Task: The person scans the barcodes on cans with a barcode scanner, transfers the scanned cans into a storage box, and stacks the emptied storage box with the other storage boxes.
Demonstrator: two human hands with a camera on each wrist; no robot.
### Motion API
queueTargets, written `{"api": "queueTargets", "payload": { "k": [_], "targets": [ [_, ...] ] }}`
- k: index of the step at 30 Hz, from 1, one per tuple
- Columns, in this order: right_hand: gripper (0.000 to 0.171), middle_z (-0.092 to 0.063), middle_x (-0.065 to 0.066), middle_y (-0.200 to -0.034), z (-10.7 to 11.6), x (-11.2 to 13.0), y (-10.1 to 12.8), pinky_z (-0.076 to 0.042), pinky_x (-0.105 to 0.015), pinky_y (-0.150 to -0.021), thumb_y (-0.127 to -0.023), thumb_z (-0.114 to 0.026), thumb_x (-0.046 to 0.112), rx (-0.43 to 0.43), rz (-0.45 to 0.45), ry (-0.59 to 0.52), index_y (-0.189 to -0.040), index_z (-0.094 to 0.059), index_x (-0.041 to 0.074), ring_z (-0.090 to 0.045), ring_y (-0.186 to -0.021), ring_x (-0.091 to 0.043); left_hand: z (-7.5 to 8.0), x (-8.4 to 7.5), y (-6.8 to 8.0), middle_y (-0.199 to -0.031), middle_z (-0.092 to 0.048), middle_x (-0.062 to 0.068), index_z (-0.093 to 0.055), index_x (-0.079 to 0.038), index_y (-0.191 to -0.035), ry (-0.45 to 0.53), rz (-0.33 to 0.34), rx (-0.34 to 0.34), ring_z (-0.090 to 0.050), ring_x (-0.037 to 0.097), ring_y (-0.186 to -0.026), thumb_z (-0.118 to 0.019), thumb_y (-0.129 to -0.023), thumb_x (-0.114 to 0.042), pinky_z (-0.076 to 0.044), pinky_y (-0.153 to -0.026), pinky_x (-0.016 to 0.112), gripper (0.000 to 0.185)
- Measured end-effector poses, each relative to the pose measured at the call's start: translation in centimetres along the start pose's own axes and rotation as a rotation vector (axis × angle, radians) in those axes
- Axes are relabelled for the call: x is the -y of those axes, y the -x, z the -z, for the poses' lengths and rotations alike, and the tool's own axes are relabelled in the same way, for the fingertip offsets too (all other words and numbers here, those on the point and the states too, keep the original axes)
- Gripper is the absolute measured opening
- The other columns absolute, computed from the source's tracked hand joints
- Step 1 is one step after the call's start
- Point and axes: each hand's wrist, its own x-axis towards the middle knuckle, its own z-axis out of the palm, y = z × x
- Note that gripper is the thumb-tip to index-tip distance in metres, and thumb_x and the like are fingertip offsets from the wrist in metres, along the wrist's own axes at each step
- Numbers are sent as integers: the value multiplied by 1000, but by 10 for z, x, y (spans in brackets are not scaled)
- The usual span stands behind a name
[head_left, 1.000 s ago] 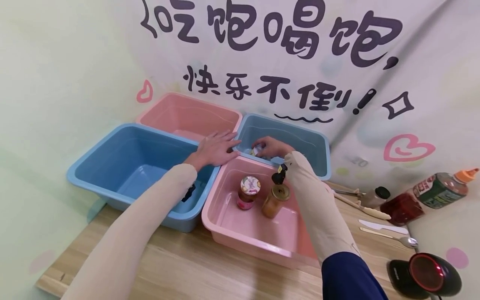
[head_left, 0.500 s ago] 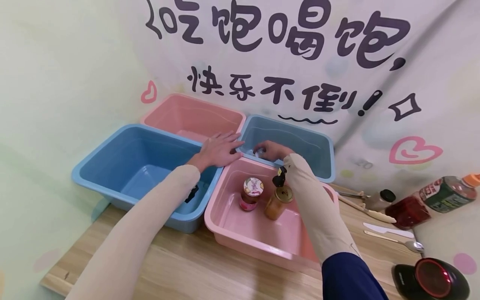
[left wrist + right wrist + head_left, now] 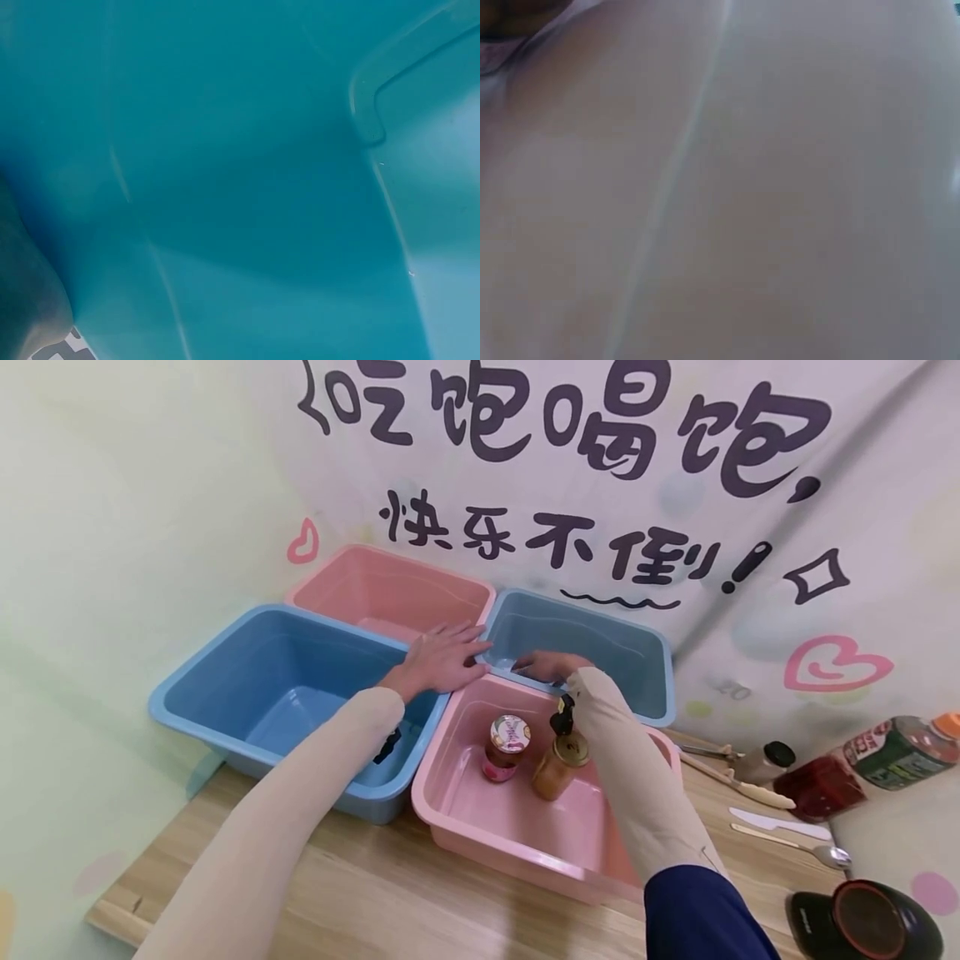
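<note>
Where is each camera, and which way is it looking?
Head: worn on the head, looking down at four tubs; both hands, left hand and right hand, and sleeves show.
Left wrist: on the left wrist, close against a blue tub wall; a dark blur at the lower left edge, unclear.
Right wrist: on the right wrist, against a pink tub wall; hand not clear.
Shared: head and left wrist both show the blue tub.

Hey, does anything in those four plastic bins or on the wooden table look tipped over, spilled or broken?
Nothing stands out. The two glass jars stand upright with lids on in the near pink plastic bin. The left hand lies flat where the bin rims meet; the right hand reaches into the far blue bin. Bottles lie on the wooden table, with no spill visible.
</note>
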Motion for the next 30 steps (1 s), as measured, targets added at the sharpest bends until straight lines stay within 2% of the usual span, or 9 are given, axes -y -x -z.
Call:
{"api": "queueTargets", "payload": {
  "k": [4, 9, 15, 21, 30],
  "targets": [
    [52, -42, -20, -155, 2, 0, 6, -40, -55, -113, -108, -39, 31, -14, -15, -44, -154, -36, 8, -41, -143, -38, 2, -2, 1, -168, -23, 3, -39, -27, -155, -3, -3, 4, -16, 28, -156, -37, -101, -56, -12, -126, 53, 62],
    [49, -50, -22, -147, 4, -3, 17, -45, -53, -109, -108, -40, 28, -73, -2, -97, -151, -40, 5, -51, -134, -39, 1, -3, 0, -168, -22, 4, -38, -27, -155, 9, -4, 10, -16, 29, -156, -38, -100, -56, -13, -126, 53, 62],
    [47, -49, -25, -146, 9, -5, 30, -46, -54, -108, -108, -40, 24, -111, 37, -114, -150, -41, 2, -52, -131, -41, 1, -2, 0, -167, -23, 4, -39, -27, -155, 11, -5, 2, -18, 29, -156, -38, -100, -56, -14, -126, 54, 62],
    [43, -51, -24, -142, 13, -5, 44, -51, -52, -101, -108, -41, 23, -154, 105, -59, -146, -46, 3, -56, -126, -42, 3, -2, 0, -167, -24, 4, -40, -27, -154, 27, -5, -1, -17, 30, -156, -41, -100, -55, -14, -126, 54, 61],
    [42, -59, -21, -133, 11, -7, 87, -55, -50, -93, -107, -45, 25, -242, 186, 12, -143, -49, 5, -63, -113, -35, 2, -2, 1, -167, -26, 5, -41, -25, -153, 22, -7, -18, -18, 30, -156, -40, -100, -55, -17, -125, 55, 61]
  ]
}}
